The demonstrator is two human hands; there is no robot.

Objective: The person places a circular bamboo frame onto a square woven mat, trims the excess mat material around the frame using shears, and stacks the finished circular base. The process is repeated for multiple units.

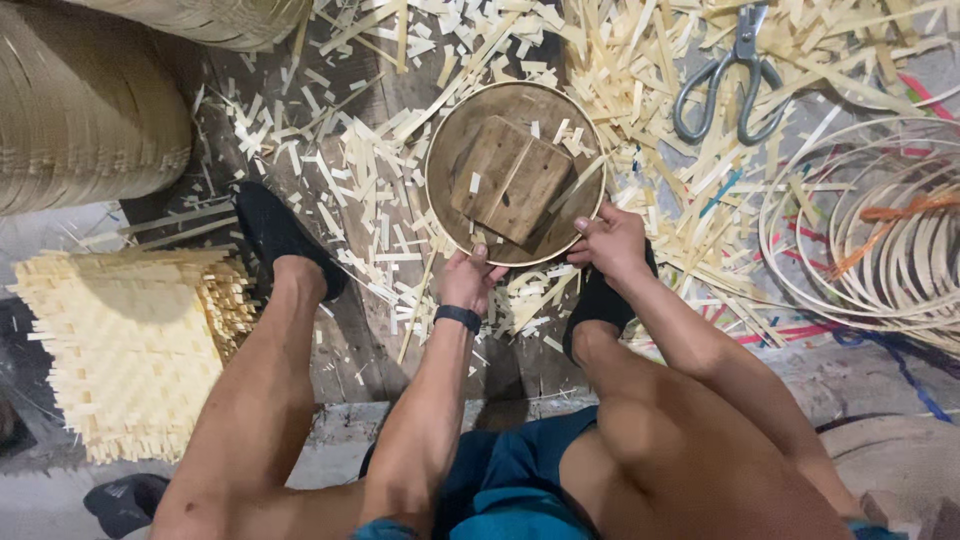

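Down between the person's feet, a round wooden form (515,172) with a pale bamboo rim and two flat boards at its middle rests on the littered floor (380,330). Both the left hand (468,280) and the right hand (610,240) close on its near rim; the fingertips seem hidden beneath. Scissors (730,80) lie beyond, well apart, and bamboo hoops (870,240) lie off to the right.

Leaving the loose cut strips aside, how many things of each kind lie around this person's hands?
Round wooden mould, gripped at its near rim by left hand and right hand: 1
Grey metal scissors: 1
Stack of pale square woven mats: 1
Bundle of thin coiled bamboo hoops: 1
Total: 4
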